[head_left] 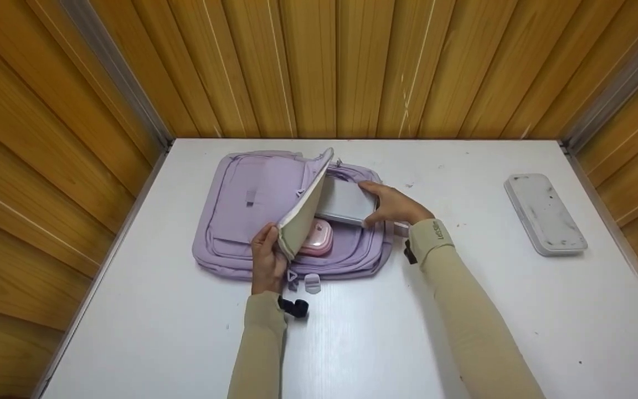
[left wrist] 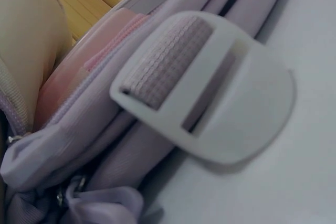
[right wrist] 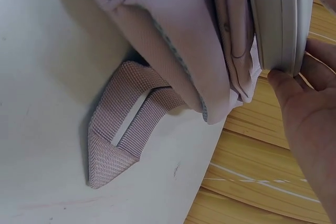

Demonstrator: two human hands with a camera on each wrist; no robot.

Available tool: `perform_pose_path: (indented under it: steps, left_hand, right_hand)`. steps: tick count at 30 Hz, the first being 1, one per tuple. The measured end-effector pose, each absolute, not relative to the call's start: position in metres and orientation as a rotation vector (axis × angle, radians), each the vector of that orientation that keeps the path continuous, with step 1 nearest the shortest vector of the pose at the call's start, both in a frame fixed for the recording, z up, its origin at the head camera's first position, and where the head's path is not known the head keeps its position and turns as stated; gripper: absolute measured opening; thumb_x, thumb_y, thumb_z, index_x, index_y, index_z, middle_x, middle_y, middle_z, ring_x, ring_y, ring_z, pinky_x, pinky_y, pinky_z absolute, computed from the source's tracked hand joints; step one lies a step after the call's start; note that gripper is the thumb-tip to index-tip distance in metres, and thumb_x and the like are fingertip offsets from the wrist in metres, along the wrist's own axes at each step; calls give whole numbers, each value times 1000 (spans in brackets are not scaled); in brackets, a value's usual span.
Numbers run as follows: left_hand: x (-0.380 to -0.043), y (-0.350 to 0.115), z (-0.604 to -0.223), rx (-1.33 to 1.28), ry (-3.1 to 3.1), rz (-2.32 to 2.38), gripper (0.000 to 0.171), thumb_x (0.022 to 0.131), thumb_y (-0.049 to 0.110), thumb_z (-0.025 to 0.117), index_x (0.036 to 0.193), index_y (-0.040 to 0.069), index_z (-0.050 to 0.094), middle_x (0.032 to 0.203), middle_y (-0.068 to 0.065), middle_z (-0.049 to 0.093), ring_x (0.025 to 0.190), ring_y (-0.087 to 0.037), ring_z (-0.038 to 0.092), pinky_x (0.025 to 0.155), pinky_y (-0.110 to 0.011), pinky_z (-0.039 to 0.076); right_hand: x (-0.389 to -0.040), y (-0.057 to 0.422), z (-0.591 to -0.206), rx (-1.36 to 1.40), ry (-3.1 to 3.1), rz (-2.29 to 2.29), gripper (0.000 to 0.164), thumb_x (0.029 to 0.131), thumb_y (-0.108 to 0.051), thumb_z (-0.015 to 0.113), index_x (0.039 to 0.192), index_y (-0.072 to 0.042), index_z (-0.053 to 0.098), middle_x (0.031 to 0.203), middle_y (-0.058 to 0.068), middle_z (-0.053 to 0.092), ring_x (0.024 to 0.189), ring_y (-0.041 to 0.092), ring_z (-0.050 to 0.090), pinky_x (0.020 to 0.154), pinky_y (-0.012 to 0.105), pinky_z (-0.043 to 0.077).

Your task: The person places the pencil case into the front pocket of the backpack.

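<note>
A lavender backpack [head_left: 241, 221] lies on the white table, its front compartment unzipped. My left hand [head_left: 268, 260] pinches the edge of the raised front flap [head_left: 307, 213], whose cream lining shows. With thumb and fingers at its right end, my right hand [head_left: 394, 205] grips a flat grey case [head_left: 346, 200] partly inside the opening; its left part is hidden behind the flap. In the right wrist view the right hand [right wrist: 310, 98] holds the rounded end of that case [right wrist: 278, 24]. Below the case, a pink box [head_left: 319, 237] with a clear-looking lid sits in the compartment.
A long white scuffed case [head_left: 546, 215] lies on the table at the right. A plastic strap buckle [left wrist: 210, 90] hangs at the bag's near edge. Beside the bag lies a webbing loop [right wrist: 121, 124]. Wood-look panels [head_left: 363, 66] wall the back and sides.
</note>
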State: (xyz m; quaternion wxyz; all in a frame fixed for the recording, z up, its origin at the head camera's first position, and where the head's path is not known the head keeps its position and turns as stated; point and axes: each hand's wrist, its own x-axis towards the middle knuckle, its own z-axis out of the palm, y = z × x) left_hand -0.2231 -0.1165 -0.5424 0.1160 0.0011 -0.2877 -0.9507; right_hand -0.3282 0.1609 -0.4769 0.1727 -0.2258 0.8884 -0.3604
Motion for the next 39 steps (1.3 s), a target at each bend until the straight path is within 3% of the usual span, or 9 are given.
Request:
perform_pose_path:
  steps: [10,17,20,39]
  left_hand:
    - [-223,-116,-544,-44,-821,-2780,16,69,17,82,82,12,75,78,2,70,74,-6,66,70,-18,54]
    - [-224,-116,-545,-49,-841,-2789,15,70,17,82,82,13,75,79,3,71,74,-6,67,71,-18,55]
    - [-224,-116,-544,-44,-859,-2785,16,69,19,82,82,13,74,78,3,70,74,-7,66,70,-18,55]
    - [-224,-116,-542,-68,-881,-2791,17,69,19,82,82,12,74,78,2,70,74,-7,67,70,-19,55]
  right_hand:
    - [-318,162,-476,-546,2566,-1011,107,71,-20,85,152,-3,17,160,14,16,148,32,13,121,44,12]
    - [-310,168,-484,-417,2568,-1186,105,70,-23,87,151,-4,23,154,20,31,136,40,38,114,46,32]
    - [-307,170,-487,-399,2557,-1247,102,71,-21,86,150,-3,24,154,22,29,135,43,39,113,46,34]
    - [-310,161,-486,-438,2590,-1220,95,74,-16,83,147,6,26,151,25,32,139,37,34,116,42,29]
